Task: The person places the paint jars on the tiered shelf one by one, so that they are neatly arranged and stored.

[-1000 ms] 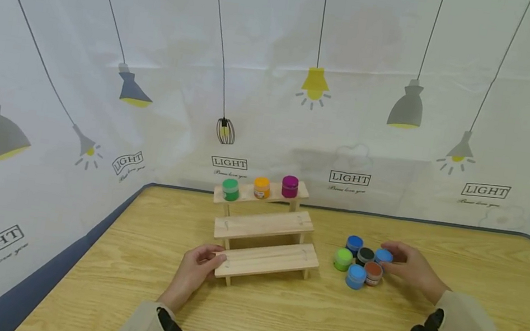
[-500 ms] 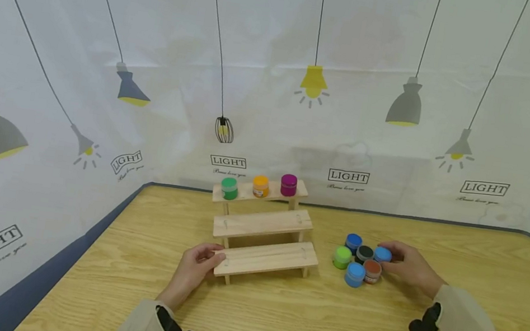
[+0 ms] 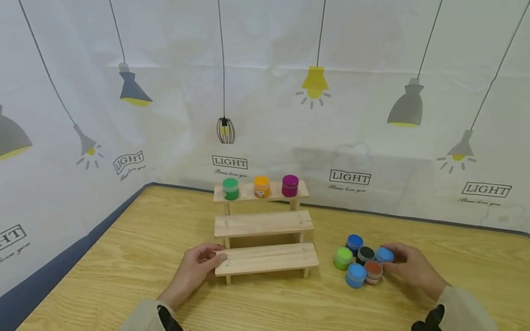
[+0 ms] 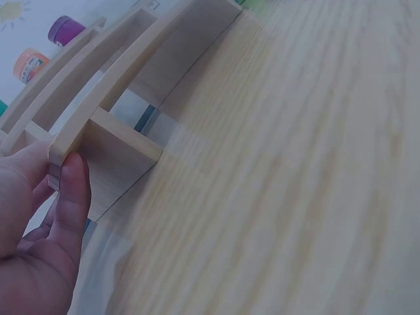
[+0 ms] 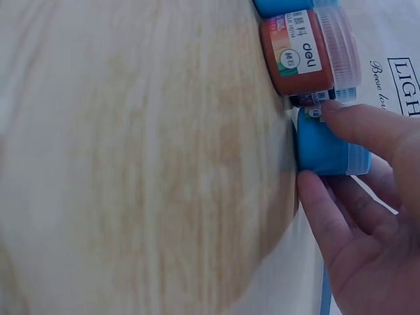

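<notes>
My left hand (image 3: 194,271) pinches the left end of the lowest step of a three-tier wooden rack (image 3: 267,259), thumb on top and fingers beneath, as the left wrist view shows. On the table, my right hand (image 3: 415,268) holds a blue paint jar (image 5: 321,146) between thumb and fingers. Touching or close to that jar are a brown paint jar (image 5: 295,56), a black-looking jar (image 3: 365,254), a dark blue jar (image 3: 355,242), a light green jar (image 3: 343,258) and another light blue jar (image 3: 356,275).
Along the rack's top step stand a green jar (image 3: 230,188), an orange jar (image 3: 262,186) and a purple jar (image 3: 290,185). Behind the wooden table (image 3: 273,325) hangs a white curtain (image 3: 267,75) printed with lamps.
Both hands keep their places on the rack and the blue jar. Only a slight shift of the head view shows; the jars stay where they were.
</notes>
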Demonstrator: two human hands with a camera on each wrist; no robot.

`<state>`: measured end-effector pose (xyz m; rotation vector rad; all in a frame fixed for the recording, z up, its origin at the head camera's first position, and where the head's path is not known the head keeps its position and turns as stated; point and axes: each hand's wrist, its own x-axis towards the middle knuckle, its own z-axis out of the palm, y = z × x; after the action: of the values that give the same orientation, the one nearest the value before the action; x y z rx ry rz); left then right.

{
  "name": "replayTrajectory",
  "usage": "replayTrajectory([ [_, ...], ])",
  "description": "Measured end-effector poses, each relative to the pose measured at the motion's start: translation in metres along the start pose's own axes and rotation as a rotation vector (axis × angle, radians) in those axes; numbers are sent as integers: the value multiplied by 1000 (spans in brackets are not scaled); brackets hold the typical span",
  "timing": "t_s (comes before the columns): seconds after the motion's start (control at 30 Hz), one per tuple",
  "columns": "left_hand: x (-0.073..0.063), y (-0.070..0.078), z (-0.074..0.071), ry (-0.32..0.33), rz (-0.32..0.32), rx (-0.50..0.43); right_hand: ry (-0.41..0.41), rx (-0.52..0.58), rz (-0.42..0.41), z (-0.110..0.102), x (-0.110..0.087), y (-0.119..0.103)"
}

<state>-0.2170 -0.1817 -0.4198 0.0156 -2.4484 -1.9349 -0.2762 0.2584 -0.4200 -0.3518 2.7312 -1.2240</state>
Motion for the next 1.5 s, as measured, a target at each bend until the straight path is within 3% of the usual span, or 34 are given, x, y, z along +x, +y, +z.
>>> replayTrajectory([
  [0.33, 6, -13, 3, 22, -3, 17, 10, 0, 31, -7, -7, -1],
  [0.9, 7, -15, 1, 34, 18, 30, 57, -25, -37, -25, -19, -19],
  [1.5, 7, -15, 0, 26, 21, 30, 24, 7, -191, -3, -16, -68],
])
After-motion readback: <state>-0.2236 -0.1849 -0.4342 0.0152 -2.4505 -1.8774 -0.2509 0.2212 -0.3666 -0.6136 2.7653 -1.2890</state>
